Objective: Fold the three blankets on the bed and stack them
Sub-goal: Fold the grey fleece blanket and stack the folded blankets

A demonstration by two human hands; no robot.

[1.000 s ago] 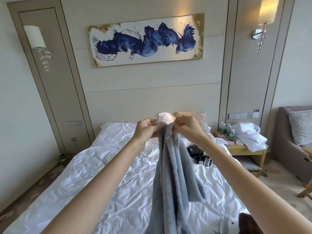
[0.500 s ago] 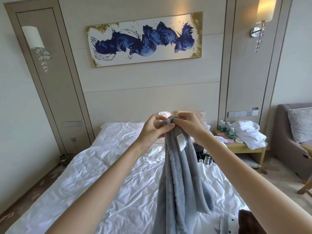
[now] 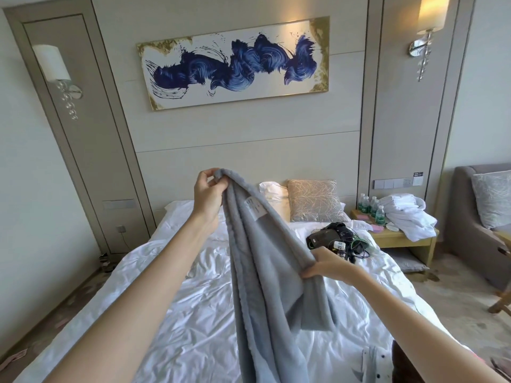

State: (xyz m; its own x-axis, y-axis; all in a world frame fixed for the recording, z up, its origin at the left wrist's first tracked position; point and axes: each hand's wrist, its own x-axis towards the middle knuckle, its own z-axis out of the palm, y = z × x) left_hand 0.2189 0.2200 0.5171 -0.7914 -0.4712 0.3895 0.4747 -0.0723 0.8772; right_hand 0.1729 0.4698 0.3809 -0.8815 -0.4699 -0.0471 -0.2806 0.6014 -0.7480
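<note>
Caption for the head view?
Left hand holds a grey blanket high; right hand grips its edge lower, above the bed.

Lower end of the grey blanket [image 3: 262,286] beyond the bottom edge, print on its label [image 3: 255,209] illegibly small.

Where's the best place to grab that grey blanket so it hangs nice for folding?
Grab the grey blanket by its top edge, at the corners, reaching from each side. The left hand pinches one corner high, so the cloth hangs in long folds below it. The right hand grips the edge lower down; the far corner along that edge would likely spread it flat.
</note>
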